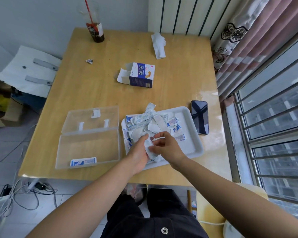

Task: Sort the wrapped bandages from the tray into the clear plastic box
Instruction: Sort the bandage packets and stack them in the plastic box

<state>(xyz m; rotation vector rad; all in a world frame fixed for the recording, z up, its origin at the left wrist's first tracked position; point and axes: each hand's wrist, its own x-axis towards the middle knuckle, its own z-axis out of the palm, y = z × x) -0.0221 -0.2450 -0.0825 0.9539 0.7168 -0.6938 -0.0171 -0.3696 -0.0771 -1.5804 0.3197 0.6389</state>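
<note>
Wooden table (pixel 93 93): both hands at the tray (pixel 195 134)

Over the tray's near edge, the left hand (pixel 138 152) and right hand (pixel 167 146) both grip one bunch of wrapped bandages (pixel 149 148). More lie heaped in the tray. Left of the tray stands the clear plastic box (pixel 88 145), its lid (pixel 91 117) open, with one wrapped bandage (pixel 83 161) inside. A phone (pixel 199 117) lies just right of the tray.

I'm looking into a home, I'd say: a wooden bench (pixel 93 93) beside a barred window (pixel 273 134), flowered curtains (pixel 248 40), a radiator (pixel 179 14), a drink bottle (pixel 95 30), and loose cables (pixel 33 194) on the tiled floor (pixel 7 148).
</note>
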